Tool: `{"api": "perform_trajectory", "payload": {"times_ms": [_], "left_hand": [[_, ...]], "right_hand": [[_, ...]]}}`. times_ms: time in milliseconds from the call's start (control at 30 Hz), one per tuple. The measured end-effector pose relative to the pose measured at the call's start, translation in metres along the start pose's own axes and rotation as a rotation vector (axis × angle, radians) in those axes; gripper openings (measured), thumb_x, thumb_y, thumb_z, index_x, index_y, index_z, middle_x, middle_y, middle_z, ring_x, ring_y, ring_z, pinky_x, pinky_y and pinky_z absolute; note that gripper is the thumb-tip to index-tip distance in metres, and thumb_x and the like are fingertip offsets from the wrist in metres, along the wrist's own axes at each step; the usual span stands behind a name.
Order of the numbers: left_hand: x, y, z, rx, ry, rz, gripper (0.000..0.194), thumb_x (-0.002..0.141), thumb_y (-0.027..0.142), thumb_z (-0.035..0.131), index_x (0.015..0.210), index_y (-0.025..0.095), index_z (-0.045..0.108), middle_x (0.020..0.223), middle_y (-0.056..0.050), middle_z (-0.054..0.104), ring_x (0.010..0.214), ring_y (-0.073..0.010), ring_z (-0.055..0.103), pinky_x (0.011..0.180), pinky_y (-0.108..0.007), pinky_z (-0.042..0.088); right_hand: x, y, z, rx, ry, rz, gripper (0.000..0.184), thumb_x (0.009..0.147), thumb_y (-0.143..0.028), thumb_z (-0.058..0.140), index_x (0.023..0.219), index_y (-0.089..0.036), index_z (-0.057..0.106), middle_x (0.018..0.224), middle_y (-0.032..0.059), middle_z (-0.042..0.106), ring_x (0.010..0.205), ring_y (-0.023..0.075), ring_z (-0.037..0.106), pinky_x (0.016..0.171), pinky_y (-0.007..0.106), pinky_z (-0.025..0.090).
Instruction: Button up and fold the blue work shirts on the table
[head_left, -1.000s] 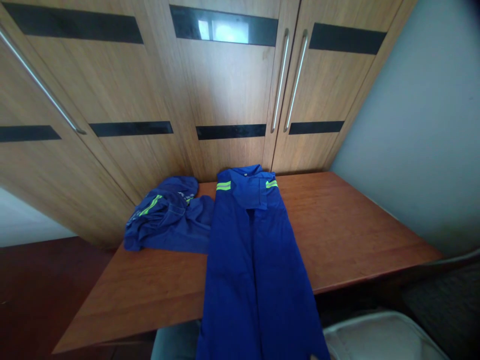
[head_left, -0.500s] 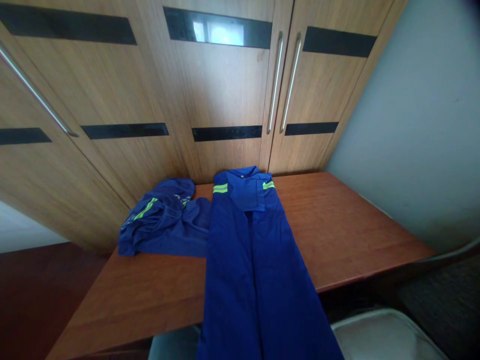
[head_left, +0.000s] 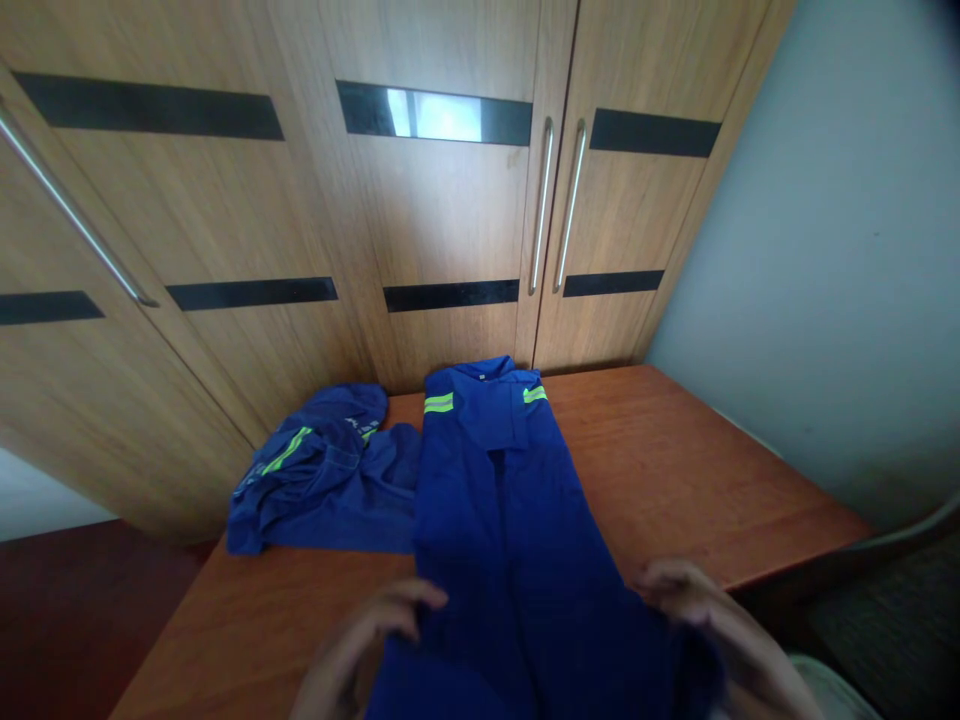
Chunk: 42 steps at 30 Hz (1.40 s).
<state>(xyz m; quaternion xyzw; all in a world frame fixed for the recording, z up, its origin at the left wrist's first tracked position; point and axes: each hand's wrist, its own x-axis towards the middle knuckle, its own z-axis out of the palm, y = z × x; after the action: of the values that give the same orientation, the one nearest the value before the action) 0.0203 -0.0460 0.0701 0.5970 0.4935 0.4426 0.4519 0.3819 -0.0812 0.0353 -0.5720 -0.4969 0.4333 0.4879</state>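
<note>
A blue work garment (head_left: 495,510) with lime reflective bands lies stretched along the wooden table (head_left: 675,470), its collar end toward the wardrobe and its near end over the table's front edge. My left hand (head_left: 360,645) pinches the garment's left edge near the front. At the right edge, my right hand (head_left: 709,620) has its fingers curled around the cloth. Both hands are blurred. A second blue garment (head_left: 326,470) lies crumpled on the table's far left.
Wooden wardrobe doors (head_left: 442,220) with black strips and long metal handles (head_left: 556,205) stand right behind the table. A pale wall (head_left: 840,250) bounds the right side. Dark red floor (head_left: 82,610) shows at left, a chair's edge (head_left: 900,530) at right.
Both hands have come up into view from below and taken hold of the long garment's near part. The view has tilted slightly downward.
</note>
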Motion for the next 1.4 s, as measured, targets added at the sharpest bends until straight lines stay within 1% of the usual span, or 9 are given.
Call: {"api": "perform_trajectory", "payload": {"times_ms": [67, 200, 333, 467, 633, 733, 867, 1167, 1400], "left_hand": [[0.046, 0.008, -0.001, -0.043, 0.011, 0.020, 0.034, 0.072, 0.051, 0.067, 0.087, 0.021, 0.061, 0.091, -0.005, 0.067, 0.086, -0.0214, 0.060, 0.077, -0.028, 0.049], [0.128, -0.011, 0.007, 0.052, -0.005, -0.093, 0.028, 0.078, 0.046, 0.060, 0.078, 0.020, 0.050, 0.054, 0.008, 0.045, 0.050, -0.0103, 0.044, 0.048, -0.019, 0.035], [0.157, -0.053, 0.014, 0.204, -0.049, -0.237, 0.029, 0.072, 0.044, 0.063, 0.069, 0.021, 0.047, 0.048, 0.009, 0.042, 0.042, -0.0104, 0.042, 0.043, -0.020, 0.032], [0.144, -0.056, 0.013, -0.010, -0.002, -0.347, 0.034, 0.072, 0.052, 0.065, 0.078, 0.019, 0.055, 0.057, 0.005, 0.055, 0.051, -0.0126, 0.054, 0.048, -0.021, 0.040], [0.110, -0.036, 0.008, -0.355, -0.095, -0.523, 0.051, 0.078, 0.058, 0.060, 0.114, 0.021, 0.059, 0.116, -0.011, 0.067, 0.103, -0.0242, 0.064, 0.089, -0.036, 0.050], [0.097, -0.032, 0.010, -0.236, -0.221, -0.417, 0.065, 0.070, 0.049, 0.074, 0.126, 0.022, 0.055, 0.135, -0.010, 0.056, 0.125, -0.0277, 0.051, 0.106, -0.040, 0.039], [0.095, -0.026, 0.016, -0.198, -0.466, -0.243, 0.069, 0.065, 0.037, 0.079, 0.128, 0.020, 0.055, 0.133, -0.009, 0.058, 0.124, -0.0311, 0.051, 0.108, -0.047, 0.035], [0.062, -0.032, 0.004, -0.312, 0.050, -0.529, 0.052, 0.064, 0.046, 0.078, 0.106, 0.022, 0.059, 0.102, -0.006, 0.071, 0.098, -0.0258, 0.066, 0.090, -0.037, 0.049], [0.066, -0.025, -0.004, -0.474, -0.033, -0.660, 0.060, 0.070, 0.045, 0.074, 0.123, 0.022, 0.055, 0.116, -0.012, 0.068, 0.111, -0.0289, 0.062, 0.096, -0.043, 0.047]], "right_hand": [[0.036, -0.016, 0.010, 0.099, 0.001, -0.056, 0.029, 0.074, -0.049, 0.065, 0.091, -0.026, 0.068, 0.096, 0.0082, 0.067, 0.092, 0.0282, 0.062, 0.080, 0.037, 0.049], [0.113, -0.010, 0.039, 0.095, 0.079, -0.050, 0.029, 0.078, -0.051, 0.059, 0.083, -0.022, 0.062, 0.080, 0.0024, 0.066, 0.074, 0.0206, 0.061, 0.069, 0.030, 0.049], [0.157, 0.023, 0.050, -0.269, 0.055, 0.002, 0.026, 0.072, -0.046, 0.060, 0.075, -0.021, 0.064, 0.075, 0.0043, 0.068, 0.073, 0.0233, 0.063, 0.072, 0.034, 0.049], [0.159, 0.030, 0.046, -0.269, -0.007, 0.044, 0.030, 0.075, -0.048, 0.058, 0.082, -0.021, 0.068, 0.084, 0.0055, 0.072, 0.082, 0.0262, 0.065, 0.076, 0.036, 0.050], [0.123, 0.013, 0.040, 0.020, -0.092, 0.278, 0.046, 0.081, -0.060, 0.053, 0.105, -0.023, 0.067, 0.106, 0.0074, 0.071, 0.092, 0.0271, 0.067, 0.079, 0.037, 0.052], [0.099, 0.014, 0.038, 0.117, -0.150, 0.384, 0.050, 0.080, -0.061, 0.056, 0.114, -0.025, 0.064, 0.115, 0.0087, 0.068, 0.099, 0.0291, 0.066, 0.082, 0.040, 0.052], [0.090, 0.025, 0.039, 0.143, -0.183, 0.220, 0.055, 0.074, -0.056, 0.068, 0.115, -0.020, 0.064, 0.119, 0.0107, 0.067, 0.108, 0.0310, 0.062, 0.095, 0.044, 0.048], [0.096, 0.027, 0.044, 0.180, -0.200, 0.174, 0.052, 0.076, -0.055, 0.067, 0.115, -0.021, 0.063, 0.117, 0.0099, 0.067, 0.108, 0.0302, 0.062, 0.096, 0.046, 0.047], [0.099, 0.019, 0.046, 0.127, -0.196, 0.192, 0.054, 0.073, -0.057, 0.067, 0.113, -0.019, 0.065, 0.116, 0.0113, 0.068, 0.111, 0.0324, 0.060, 0.100, 0.050, 0.044]]}}
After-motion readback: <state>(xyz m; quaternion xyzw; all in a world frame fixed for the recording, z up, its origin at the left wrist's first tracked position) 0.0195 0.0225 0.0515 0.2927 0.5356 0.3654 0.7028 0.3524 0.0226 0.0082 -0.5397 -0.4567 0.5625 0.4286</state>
